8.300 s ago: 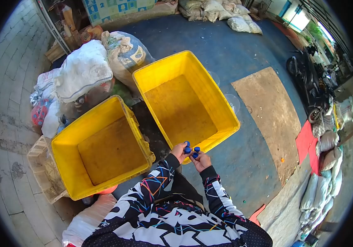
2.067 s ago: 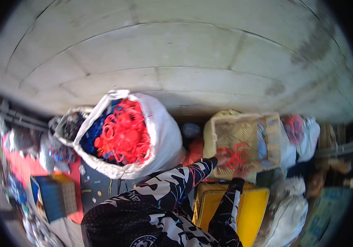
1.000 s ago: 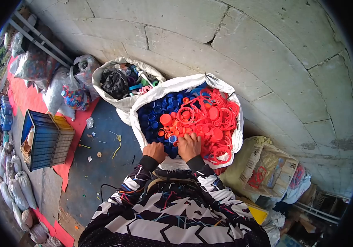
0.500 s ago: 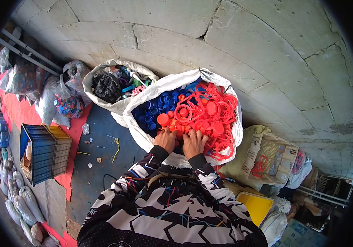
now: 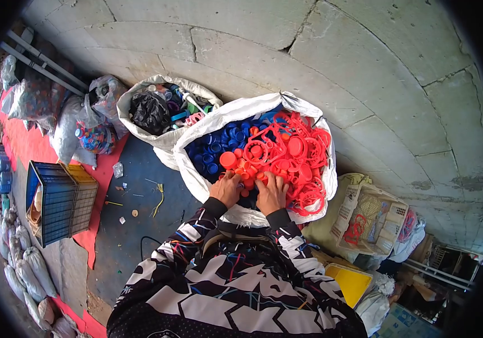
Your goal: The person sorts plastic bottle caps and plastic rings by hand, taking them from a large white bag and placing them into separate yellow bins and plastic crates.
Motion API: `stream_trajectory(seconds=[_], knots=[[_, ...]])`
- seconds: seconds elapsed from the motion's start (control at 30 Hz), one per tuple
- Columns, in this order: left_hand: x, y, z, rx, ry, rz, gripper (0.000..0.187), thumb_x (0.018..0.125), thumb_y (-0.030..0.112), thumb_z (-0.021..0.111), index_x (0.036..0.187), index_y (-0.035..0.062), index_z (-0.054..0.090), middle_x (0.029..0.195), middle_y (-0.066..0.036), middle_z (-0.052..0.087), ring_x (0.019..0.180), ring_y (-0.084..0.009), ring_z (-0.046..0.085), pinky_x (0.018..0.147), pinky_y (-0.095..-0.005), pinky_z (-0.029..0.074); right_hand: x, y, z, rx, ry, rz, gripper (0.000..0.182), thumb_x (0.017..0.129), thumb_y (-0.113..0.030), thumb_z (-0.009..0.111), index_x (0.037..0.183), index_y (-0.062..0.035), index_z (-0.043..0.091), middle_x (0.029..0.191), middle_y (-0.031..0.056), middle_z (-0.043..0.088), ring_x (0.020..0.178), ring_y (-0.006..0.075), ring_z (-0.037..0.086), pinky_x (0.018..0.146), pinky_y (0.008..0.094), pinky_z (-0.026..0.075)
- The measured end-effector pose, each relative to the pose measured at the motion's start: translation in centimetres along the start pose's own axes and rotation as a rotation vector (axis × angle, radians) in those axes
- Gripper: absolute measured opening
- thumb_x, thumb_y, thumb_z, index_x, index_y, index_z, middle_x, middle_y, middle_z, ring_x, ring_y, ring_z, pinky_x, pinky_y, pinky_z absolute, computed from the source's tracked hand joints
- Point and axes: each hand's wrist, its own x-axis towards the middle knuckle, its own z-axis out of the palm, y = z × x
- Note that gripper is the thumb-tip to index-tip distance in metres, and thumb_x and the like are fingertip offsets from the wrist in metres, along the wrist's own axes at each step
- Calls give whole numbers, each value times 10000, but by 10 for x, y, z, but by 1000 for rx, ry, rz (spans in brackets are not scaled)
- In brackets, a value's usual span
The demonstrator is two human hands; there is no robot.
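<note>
White woven plastic makes up the big wide-mouthed sack (image 5: 189,179) at the middle of the head view, its rim rolled outward. Inside it, round blue plastic caps (image 5: 214,147) fill the side towards ten o'clock, a tangle of bright red plastic rings and caps (image 5: 314,147) fills the side towards two, and small orange-red round caps (image 5: 228,160) lie between them.

Both bare hands reach in over the rim at six o'clock. The left hand (image 5: 225,190) has its fingers bent into the orange-red caps; the right hand (image 5: 272,194) has its fingers curled down against the red pieces. Whether either grips anything cannot be told. Half a second ago the hands were closer together; now a wider gap shows dark blue between them.

At four o'clock from the sack, a cream openwork plastic crate (image 5: 396,225) holds a few red plastic rings (image 5: 354,228), as in the previous frame. Two seconds ago both hands were in that crate. At ten o'clock, a smaller off-white woven sack (image 5: 130,125) contains a crumpled black plastic bag (image 5: 150,112).
</note>
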Motion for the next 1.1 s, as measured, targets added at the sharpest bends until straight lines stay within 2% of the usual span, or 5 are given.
stream_trajectory(seconds=[0.3,0.53,0.77,0.93,1.1], knots=[[2,-13,-16,-310,-56,-201,255,768,172,673,967,28,603,810,-110,628,715,-233,630,638,-356,510,8,-15,6,-195,-33,21,218,789,-173,585,969,-72,654,1397,140,335,1194,306,385,815,496,401],[3,-25,-12,-1393,-241,-613,121,836,128,591,935,59,577,884,-57,609,748,-149,613,658,-294,534,9,-14,13,-286,-110,-64,260,823,-210,562,1011,-51,646,1446,122,270,1241,331,364,818,494,453],[6,-8,-23,-912,-422,-521,171,799,221,670,833,70,599,737,-19,604,653,-144,600,608,-294,511,15,-14,15,-369,-218,-103,361,815,-224,568,1125,-51,632,1481,102,226,1242,338,355,773,510,463],[-9,-6,-12,-271,-376,-78,227,719,315,716,737,97,659,680,-79,651,656,-236,649,619,-361,513,19,-8,9,-297,-148,-223,286,785,-233,607,992,-42,653,1444,124,280,1235,328,365,751,516,451],[-22,10,-15,-22,-593,-54,249,671,380,741,739,148,679,706,-53,665,688,-247,654,647,-375,510,12,1,-39,310,83,-181,181,698,-211,724,758,-86,609,1195,91,549,1094,273,504,821,479,410]])
